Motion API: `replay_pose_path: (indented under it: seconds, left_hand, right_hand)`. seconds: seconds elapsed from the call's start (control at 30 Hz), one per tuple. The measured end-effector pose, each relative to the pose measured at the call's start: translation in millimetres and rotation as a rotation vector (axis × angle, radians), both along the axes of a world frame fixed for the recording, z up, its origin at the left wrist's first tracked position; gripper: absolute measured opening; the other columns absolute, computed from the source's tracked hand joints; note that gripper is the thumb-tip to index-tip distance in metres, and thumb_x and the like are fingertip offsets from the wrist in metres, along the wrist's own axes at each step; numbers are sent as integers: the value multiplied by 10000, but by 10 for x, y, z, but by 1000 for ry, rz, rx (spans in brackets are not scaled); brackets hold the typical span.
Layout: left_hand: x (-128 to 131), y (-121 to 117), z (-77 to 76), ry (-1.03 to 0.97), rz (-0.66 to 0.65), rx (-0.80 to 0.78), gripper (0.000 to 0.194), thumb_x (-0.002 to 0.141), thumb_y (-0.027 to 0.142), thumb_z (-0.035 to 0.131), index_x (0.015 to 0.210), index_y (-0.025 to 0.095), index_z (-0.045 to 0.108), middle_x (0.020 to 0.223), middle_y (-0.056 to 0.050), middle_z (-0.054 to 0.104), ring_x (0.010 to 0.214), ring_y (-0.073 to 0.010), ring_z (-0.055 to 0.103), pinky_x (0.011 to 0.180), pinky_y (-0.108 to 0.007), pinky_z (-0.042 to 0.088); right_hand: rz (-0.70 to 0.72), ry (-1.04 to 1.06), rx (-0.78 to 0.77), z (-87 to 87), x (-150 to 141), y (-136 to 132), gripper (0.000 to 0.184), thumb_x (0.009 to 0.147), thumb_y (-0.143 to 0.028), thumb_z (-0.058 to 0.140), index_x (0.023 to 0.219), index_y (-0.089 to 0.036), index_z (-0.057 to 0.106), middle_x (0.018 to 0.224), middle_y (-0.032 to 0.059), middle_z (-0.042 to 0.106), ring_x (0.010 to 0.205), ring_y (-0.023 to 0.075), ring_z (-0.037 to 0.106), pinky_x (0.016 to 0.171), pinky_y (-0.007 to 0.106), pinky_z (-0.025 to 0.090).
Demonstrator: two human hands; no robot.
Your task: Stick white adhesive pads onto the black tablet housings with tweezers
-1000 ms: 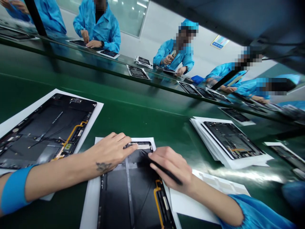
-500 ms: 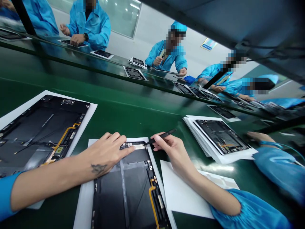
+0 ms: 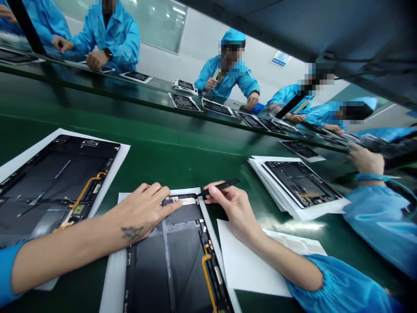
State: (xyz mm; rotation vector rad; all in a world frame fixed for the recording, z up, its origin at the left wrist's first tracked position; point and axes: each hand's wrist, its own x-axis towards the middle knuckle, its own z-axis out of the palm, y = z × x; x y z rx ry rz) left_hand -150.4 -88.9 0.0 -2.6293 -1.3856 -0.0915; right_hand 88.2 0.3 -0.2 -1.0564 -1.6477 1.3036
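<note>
An opened black tablet housing point(image 3: 187, 261) lies on white paper point(image 3: 112, 269) in front of me, with an orange flex cable point(image 3: 206, 269) along its right side. My left hand point(image 3: 145, 213) rests over its upper left part, index finger stretched to a small white strip point(image 3: 189, 201) near the top edge. Between the thumb and fingers of my right hand point(image 3: 239, 208) are slim black tweezers point(image 3: 221, 187). Their tip is at the strip's right end, by the housing's top right corner; whether it touches is too small to tell.
Another opened tablet housing point(image 3: 87, 161) lies on paper at left. To the right are a stack of papers topped by a housing point(image 3: 302, 182), a white sheet point(image 3: 241, 265) and a neighbour's blue sleeve point(image 3: 381, 217). Co-workers sit behind a raised ledge point(image 3: 146, 93) holding several housings.
My hands stay almost in place, the tweezers' tip still at the strip. The neighbour's hand at right has lifted. Across the ledge, a co-worker has set down a housing.
</note>
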Motion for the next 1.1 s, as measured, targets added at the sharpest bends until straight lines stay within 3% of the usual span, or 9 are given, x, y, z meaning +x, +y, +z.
replay_pose_path:
  seconds: [0.13, 0.27, 0.33, 0.4, 0.5, 0.67, 0.83, 0.97, 1.1]
  left_hand:
    - [4, 14, 23, 20, -4, -20, 640, 810, 38, 526, 1411, 245, 445, 1153, -110, 570, 996, -282, 542, 767, -386, 442]
    - [22, 27, 113, 67, -2, -65, 629, 825, 49, 513, 1421, 236, 444, 1123, -115, 580, 972, -287, 560, 752, -391, 470]
    - [20, 27, 162, 79, -6, -81, 625, 823, 41, 507, 1418, 222, 449, 1128, -119, 585, 952, -285, 569, 745, -393, 487]
    - [3, 25, 194, 55, 0, -104, 566, 825, 23, 486, 1368, 181, 496, 1152, -123, 596, 953, -271, 582, 769, -388, 509]
    - [-40, 20, 202, -38, 1, -140, 420, 858, 9, 440, 1241, 123, 572, 1188, -123, 622, 1018, -240, 604, 864, -361, 530]
    - [-86, 25, 158, -87, -34, -117, 320, 868, 22, 444, 1125, 107, 614, 1182, -132, 651, 1072, -245, 622, 903, -362, 551]
    - [-70, 46, 149, -76, -26, -138, 316, 864, 24, 433, 1104, 94, 626, 1120, -134, 664, 1047, -254, 634, 902, -380, 559]
    - [-59, 28, 135, -58, -27, -117, 358, 832, 7, 444, 1128, 103, 620, 1164, -133, 649, 1041, -264, 629, 849, -386, 573]
    - [-58, 5, 94, -33, -36, -88, 372, 828, 1, 460, 1151, 109, 611, 1161, -128, 643, 1013, -262, 622, 821, -384, 571]
  right_hand:
    - [3, -37, 25, -4, 17, 11, 338, 813, -513, 705, 805, -175, 714, 845, 39, 660, 698, 153, 621, 648, 286, 565]
    - [8, -116, 329, 157, 62, 51, 247, 931, -412, 580, 871, -191, 673, 921, 47, 659, 819, 175, 626, 726, 296, 527]
    - [133, -236, 548, 284, 36, 67, 175, 980, -293, 501, 922, -200, 637, 912, 49, 654, 862, 177, 614, 762, 298, 495]
    - [356, -388, 736, 380, -52, 79, 182, 985, -175, 435, 952, -197, 613, 893, 57, 639, 850, 178, 593, 756, 303, 467]
    - [635, -641, 920, 409, -263, 101, 192, 927, -75, 452, 900, -176, 613, 882, 70, 606, 825, 194, 549, 711, 310, 415]
    - [799, -898, 932, 370, -546, 145, 147, 890, -64, 512, 826, -158, 606, 880, 64, 572, 801, 186, 517, 688, 303, 370]
    - [924, -1046, 969, 509, -651, 128, 146, 853, -49, 515, 865, -146, 624, 888, 76, 585, 757, 187, 520, 667, 318, 365]
    - [967, -1152, 999, 605, -611, 168, 184, 812, 1, 525, 875, -137, 629, 879, 85, 601, 756, 194, 531, 659, 320, 367]
    - [922, -1144, 895, 545, -385, 287, 113, 847, -56, 551, 844, -145, 621, 862, 68, 585, 716, 179, 527, 636, 303, 383]
